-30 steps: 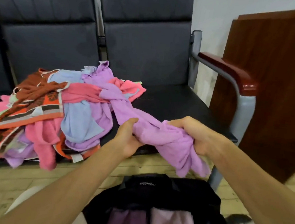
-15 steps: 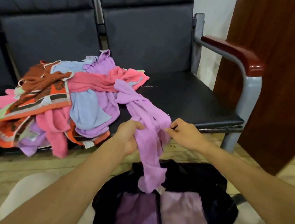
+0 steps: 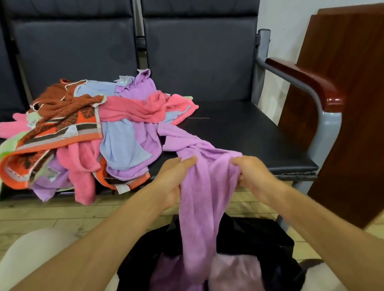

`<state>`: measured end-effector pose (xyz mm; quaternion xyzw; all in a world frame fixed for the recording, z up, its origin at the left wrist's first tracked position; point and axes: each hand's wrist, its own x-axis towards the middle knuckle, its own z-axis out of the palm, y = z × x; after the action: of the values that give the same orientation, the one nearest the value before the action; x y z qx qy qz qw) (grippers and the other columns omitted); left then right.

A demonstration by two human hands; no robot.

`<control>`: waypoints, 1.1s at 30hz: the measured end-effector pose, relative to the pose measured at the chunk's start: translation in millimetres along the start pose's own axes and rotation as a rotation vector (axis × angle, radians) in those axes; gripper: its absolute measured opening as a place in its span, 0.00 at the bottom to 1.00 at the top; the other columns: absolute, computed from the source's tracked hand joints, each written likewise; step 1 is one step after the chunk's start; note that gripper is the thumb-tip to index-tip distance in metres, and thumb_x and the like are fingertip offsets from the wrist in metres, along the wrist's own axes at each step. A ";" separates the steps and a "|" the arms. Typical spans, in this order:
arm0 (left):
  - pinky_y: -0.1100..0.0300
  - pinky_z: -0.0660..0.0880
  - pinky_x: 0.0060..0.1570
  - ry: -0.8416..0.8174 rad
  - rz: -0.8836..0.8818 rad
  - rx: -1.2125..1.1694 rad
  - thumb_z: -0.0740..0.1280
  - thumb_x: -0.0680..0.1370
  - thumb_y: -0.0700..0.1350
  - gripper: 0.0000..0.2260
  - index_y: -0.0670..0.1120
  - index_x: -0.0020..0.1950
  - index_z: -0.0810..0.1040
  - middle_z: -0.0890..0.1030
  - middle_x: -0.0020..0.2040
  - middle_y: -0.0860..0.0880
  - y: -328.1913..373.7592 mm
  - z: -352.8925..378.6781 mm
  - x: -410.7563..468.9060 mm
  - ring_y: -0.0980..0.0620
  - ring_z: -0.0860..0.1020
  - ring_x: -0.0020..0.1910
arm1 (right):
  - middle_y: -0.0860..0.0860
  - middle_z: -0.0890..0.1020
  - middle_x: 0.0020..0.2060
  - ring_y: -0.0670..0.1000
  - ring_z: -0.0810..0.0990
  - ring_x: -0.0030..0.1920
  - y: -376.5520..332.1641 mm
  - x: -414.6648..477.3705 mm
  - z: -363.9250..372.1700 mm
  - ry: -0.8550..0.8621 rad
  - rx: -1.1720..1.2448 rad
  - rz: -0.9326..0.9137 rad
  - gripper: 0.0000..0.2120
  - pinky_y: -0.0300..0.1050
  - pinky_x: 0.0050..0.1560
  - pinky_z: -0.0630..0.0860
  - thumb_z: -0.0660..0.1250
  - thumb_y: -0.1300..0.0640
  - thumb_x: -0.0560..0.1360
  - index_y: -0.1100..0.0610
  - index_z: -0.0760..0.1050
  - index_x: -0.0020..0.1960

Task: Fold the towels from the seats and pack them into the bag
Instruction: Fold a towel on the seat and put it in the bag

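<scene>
Towel: purple towel (image 3: 202,206) hangs bunched above the bag (image 3: 259,242), its far end on the seat (image 3: 244,135).
Grip: left hand (image 3: 172,180) and right hand (image 3: 250,175) each clutch its top edge.
Tip: find both corners, spread wide, then fold.

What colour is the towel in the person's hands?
Purple; the towel shows best in the head view.
</scene>
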<state>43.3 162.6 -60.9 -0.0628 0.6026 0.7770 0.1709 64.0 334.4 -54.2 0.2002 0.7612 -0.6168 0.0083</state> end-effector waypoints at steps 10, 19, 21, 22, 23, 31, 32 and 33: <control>0.58 0.73 0.41 0.004 0.072 -0.106 0.58 0.81 0.41 0.08 0.41 0.45 0.74 0.75 0.40 0.44 19.7 -18.3 1.1 0.50 0.75 0.40 | 0.56 0.84 0.50 0.55 0.83 0.51 -0.6 -22.7 -63.9 -0.115 0.496 0.171 0.13 0.45 0.37 0.81 0.68 0.51 0.77 0.58 0.80 0.57; 0.63 0.77 0.35 -0.086 0.100 0.379 0.68 0.74 0.32 0.07 0.39 0.50 0.81 0.83 0.38 0.47 24.8 -32.2 -32.5 0.52 0.81 0.39 | 0.57 0.83 0.49 0.54 0.80 0.50 6.1 -38.8 -71.0 -0.083 -0.488 -0.117 0.12 0.49 0.52 0.76 0.60 0.58 0.82 0.63 0.80 0.54; 0.61 0.77 0.41 -0.242 0.089 0.410 0.67 0.74 0.32 0.11 0.38 0.55 0.80 0.83 0.44 0.45 27.5 -30.8 -39.8 0.51 0.81 0.44 | 0.57 0.84 0.48 0.53 0.83 0.49 1.1 -48.3 -71.3 -0.298 -0.208 -0.048 0.13 0.47 0.49 0.81 0.60 0.57 0.82 0.63 0.79 0.56; 0.61 0.77 0.43 -0.300 0.092 0.386 0.67 0.74 0.32 0.11 0.39 0.55 0.80 0.83 0.46 0.45 30.2 -29.2 -43.9 0.52 0.81 0.46 | 0.57 0.84 0.46 0.53 0.84 0.45 -3.0 -52.7 -72.1 -0.378 -0.066 -0.039 0.13 0.45 0.43 0.81 0.60 0.57 0.81 0.65 0.79 0.56; 0.61 0.78 0.45 -0.353 0.101 0.348 0.67 0.74 0.32 0.09 0.40 0.52 0.82 0.83 0.46 0.45 33.1 -27.8 -47.3 0.52 0.81 0.46 | 0.56 0.84 0.42 0.52 0.84 0.41 -7.8 -57.0 -73.1 -0.431 0.053 -0.042 0.14 0.43 0.38 0.80 0.61 0.55 0.79 0.65 0.78 0.55; 0.56 0.70 0.49 -0.230 0.126 0.035 0.73 0.71 0.45 0.14 0.44 0.52 0.73 0.74 0.46 0.41 42.8 -28.4 -41.4 0.48 0.74 0.47 | 0.51 0.85 0.45 0.50 0.84 0.44 -18.2 -48.6 -73.3 -0.128 0.559 0.070 0.13 0.46 0.39 0.78 0.60 0.50 0.81 0.54 0.77 0.60; 0.57 0.71 0.49 -0.142 0.145 0.009 0.71 0.73 0.45 0.10 0.43 0.49 0.74 0.74 0.46 0.42 42.0 -30.5 -36.7 0.49 0.75 0.46 | 0.51 0.84 0.48 0.51 0.84 0.47 -16.1 -46.3 -73.4 -0.098 0.574 0.092 0.13 0.46 0.40 0.77 0.59 0.52 0.81 0.54 0.76 0.62; 0.58 0.73 0.47 -0.049 0.173 -0.018 0.70 0.75 0.44 0.06 0.44 0.44 0.75 0.76 0.44 0.44 41.6 -33.6 -33.2 0.50 0.76 0.44 | 0.52 0.84 0.50 0.51 0.83 0.48 -14.5 -45.3 -73.5 -0.077 0.590 0.109 0.13 0.47 0.41 0.77 0.58 0.53 0.81 0.54 0.76 0.62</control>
<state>56.4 115.1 -21.7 0.0071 0.5942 0.7957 0.1172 118.2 388.0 -11.4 0.2113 0.5364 -0.8170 0.0117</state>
